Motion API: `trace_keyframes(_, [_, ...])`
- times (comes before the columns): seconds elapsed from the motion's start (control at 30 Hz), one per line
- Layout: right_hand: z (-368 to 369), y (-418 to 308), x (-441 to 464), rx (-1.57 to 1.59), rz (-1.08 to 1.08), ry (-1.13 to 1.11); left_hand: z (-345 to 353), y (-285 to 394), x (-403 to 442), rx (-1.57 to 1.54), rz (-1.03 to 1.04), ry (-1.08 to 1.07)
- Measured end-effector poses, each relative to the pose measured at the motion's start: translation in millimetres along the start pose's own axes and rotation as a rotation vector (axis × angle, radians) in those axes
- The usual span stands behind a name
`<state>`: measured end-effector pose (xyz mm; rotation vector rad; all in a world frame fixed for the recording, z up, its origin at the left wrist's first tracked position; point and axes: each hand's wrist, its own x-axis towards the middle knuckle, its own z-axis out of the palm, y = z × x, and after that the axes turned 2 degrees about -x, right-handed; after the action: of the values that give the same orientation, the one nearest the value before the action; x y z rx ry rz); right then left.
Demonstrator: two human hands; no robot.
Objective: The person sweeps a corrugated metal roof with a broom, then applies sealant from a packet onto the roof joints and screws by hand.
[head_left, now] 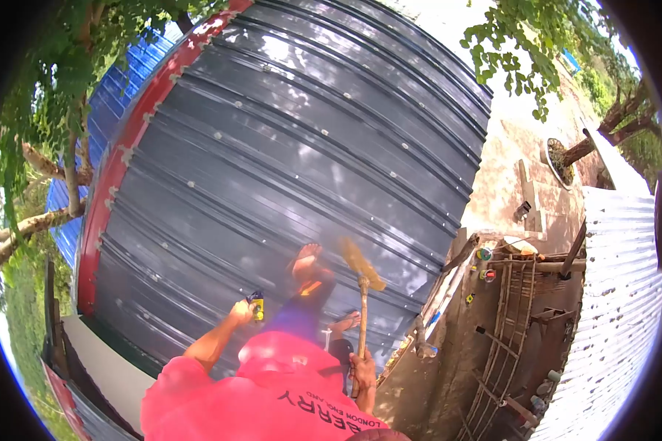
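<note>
My left hand (240, 312) is closed around a small yellow-and-black object (257, 306), held just above the roof sheets; its exact kind is unclear. In my right hand (362, 370) is the wooden stick handle of a broom (363, 316). The broom's yellowish-brown head is slightly blurred and lies over the roof, ahead of my feet. Beneath me is a dark grey corrugated metal roof (272, 169) with rows of pale fastener spots. My bare foot (308, 253) is on the sheets. A thin pale T-shaped item (327, 336) shows near my waist.
Red edge trim (125, 158) runs along the roof's left side, with tree branches (33, 228) beyond. At the right the roof edge drops to bare ground, where a wooden pole frame (502, 345) stands. A pale corrugated roof (614, 294) lies farther right.
</note>
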<state>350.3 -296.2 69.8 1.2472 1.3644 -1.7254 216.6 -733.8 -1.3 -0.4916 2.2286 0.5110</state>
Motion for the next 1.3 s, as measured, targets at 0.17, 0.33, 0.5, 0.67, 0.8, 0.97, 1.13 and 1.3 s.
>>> trace_keyframes(0.17, [-28, -23, -18, -0.118, 0.017, -0.038, 37, -56, -41, -0.175, 0.026, 0.04])
trace_keyframes(0.33, [-70, -46, -28, -0.327, -0.046, 0.009, 96, -131, -102, -0.58, -0.396, -0.169])
trace_keyframes(0.5, [-98, -74, -19, -0.36, -0.226, 0.007, 124, -114, -194, -0.874, -0.582, -0.064])
trace_keyframes(0.67, [-94, -105, 0, -0.47, -0.295, 0.023, 154, -115, -246, -0.965, -0.605, 0.056])
trace_keyframes(0.8, [-96, -95, 3, -0.427, -0.334, -0.025, 185, -144, -252, -0.841, -0.488, -0.018])
trace_keyframes(0.97, [-77, -65, 2, -0.427, -0.284, 0.033, 178, -152, -221, -0.604, -0.369, -0.048])
trace_keyframes(1.13, [-75, -32, 28, -0.416, -0.263, 0.032, 130, -140, -170, -1.096, -0.392, -0.115])
trace_keyframes(1.3, [-50, -36, 21, -0.412, -0.217, 0.069, 71, -134, -131, -0.944, -0.394, -0.14])
